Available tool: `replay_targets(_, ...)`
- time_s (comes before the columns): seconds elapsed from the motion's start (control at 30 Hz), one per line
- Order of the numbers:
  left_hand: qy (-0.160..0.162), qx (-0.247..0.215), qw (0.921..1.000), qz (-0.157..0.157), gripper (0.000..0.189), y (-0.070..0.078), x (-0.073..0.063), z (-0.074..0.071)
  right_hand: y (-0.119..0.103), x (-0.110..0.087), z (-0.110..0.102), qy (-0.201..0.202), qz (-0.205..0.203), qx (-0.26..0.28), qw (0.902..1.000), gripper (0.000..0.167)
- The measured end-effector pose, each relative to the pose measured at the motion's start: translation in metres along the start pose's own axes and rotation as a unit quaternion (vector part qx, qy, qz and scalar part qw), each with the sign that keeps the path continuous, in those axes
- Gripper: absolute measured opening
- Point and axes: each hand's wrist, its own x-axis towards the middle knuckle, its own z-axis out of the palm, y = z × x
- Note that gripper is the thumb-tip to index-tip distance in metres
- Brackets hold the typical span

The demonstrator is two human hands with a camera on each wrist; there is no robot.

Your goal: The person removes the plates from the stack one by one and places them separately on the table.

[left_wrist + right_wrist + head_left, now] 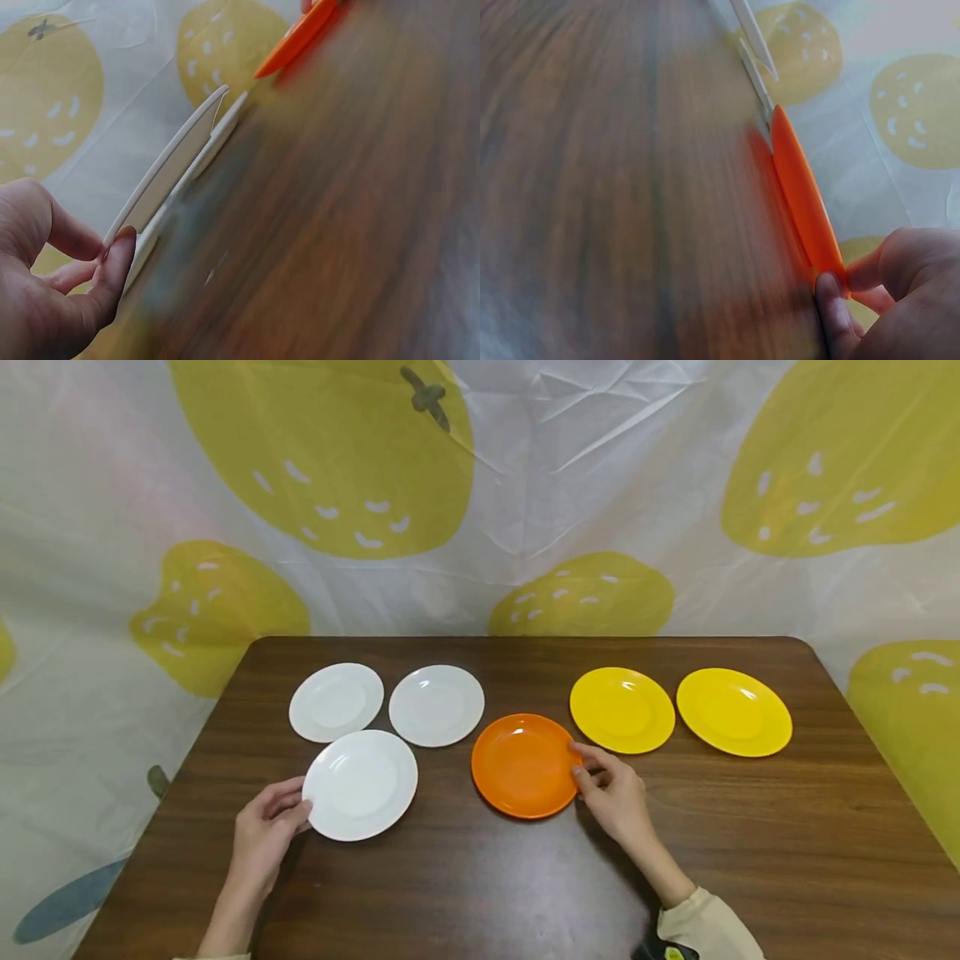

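In the head view my left hand (266, 827) pinches the left rim of a white plate (362, 786), thumb on one side and fingers on the other. The left wrist view shows this plate (169, 169) edge-on, raised off the table. My right hand (617, 797) grips the right rim of an orange plate (527, 767) between thumb and fingers. Seen edge-on in the right wrist view, the orange plate (804, 196) is close to the tabletop; whether it touches, I cannot tell. Two more white plates, one at left (337, 702) and one beside it (437, 706), lie behind the held white plate.
Two yellow plates, a nearer-to-centre one (622, 710) and one further right (734, 712), lie side by side at the back right. Everything is on a brown wooden table (465, 893). A lemon-patterned cloth (600, 468) hangs behind its far edge.
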Motion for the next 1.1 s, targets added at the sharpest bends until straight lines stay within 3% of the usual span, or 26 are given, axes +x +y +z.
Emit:
replay_targets(0.43, 0.051, 0.043, 0.9975, -0.023, 0.041, -0.007, -0.007, -0.034, 0.000, 0.000, 0.000, 0.003, -0.003, 0.001, 1.0000, 0.032)
replay_targets(0.77, 0.069, 0.019, 0.9965, -0.044, 0.045, -0.015, -0.004, -0.051, -0.001, 0.000, 0.000, -0.002, 0.006, 0.004, 1.0000, 0.032)
replay_targets(1.1, 0.106, 0.101, 0.9886, -0.036, 0.041, -0.016, -0.001, -0.053, -0.002, 0.001, -0.001, -0.005, 0.009, 0.002, 0.9999, 0.032)
